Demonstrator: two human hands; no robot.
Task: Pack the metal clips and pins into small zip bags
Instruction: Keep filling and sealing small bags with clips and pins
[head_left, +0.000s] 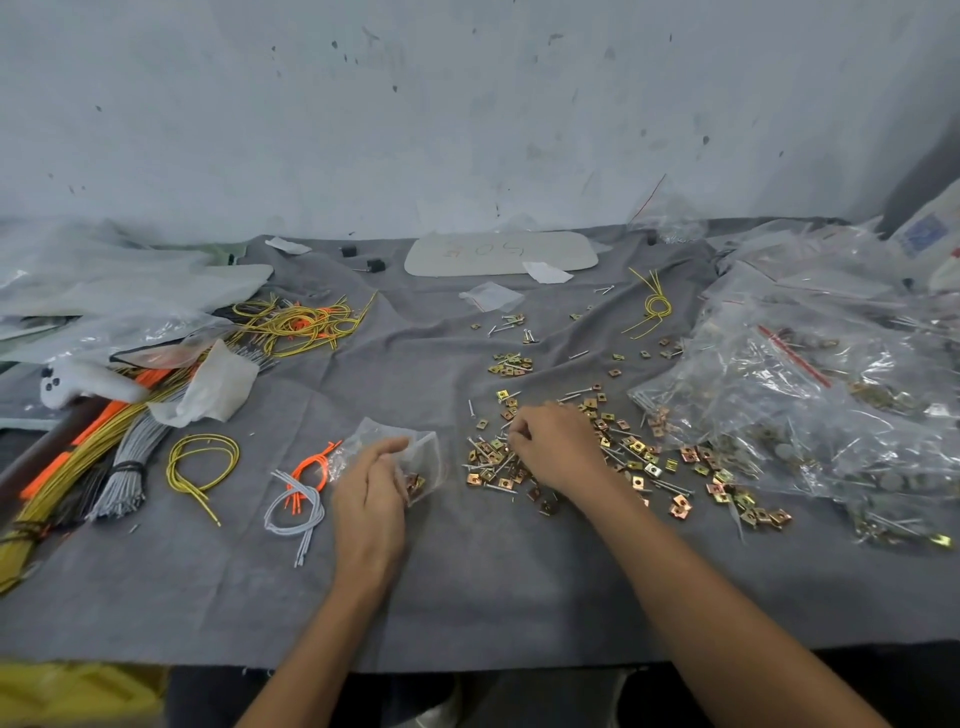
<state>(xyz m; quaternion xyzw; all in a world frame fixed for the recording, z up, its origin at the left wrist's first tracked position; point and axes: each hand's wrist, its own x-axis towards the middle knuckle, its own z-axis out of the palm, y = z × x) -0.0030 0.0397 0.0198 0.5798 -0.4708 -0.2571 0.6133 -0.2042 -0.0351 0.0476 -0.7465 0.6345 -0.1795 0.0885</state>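
So your whole bench is under a wrinkled grey cloth (467, 597), running from the wall down to the bottom edge of the frame. Biggest thing on it is the heap of clear plastic bags (810, 395) filling the right side, some with red zip strips and hardware showing through. Over on the left edge you've got the wire bundles (93, 452), yellow, orange and grey, lying side by side, with a yellow and orange tangle of wire (301, 322) above them. A white board (498, 253) with faint writing lies flat at top centre, near the wall.

The metal clips and pins (639, 457) are scattered loose across the cloth right of centre, thickest just left of the bag heap, with a smaller clump (511, 364) higher up.

Your right hand (550, 447) is palm down on the left end of that scatter, fingers curled tight into the pieces. Can't tell if you've actually got one pinched, the fingertips hide it.

Your left hand (371, 493) is left of centre, thumb and fingers curled round the small zip bag (415, 457), holding it just off the left edge of the scatter. A few brass-coloured clips sit in its bottom corner.

A yellow wire loop (202, 462) lies left of that hand, and a little bunch of grey and orange wires (301, 493) is just beside your wrist.
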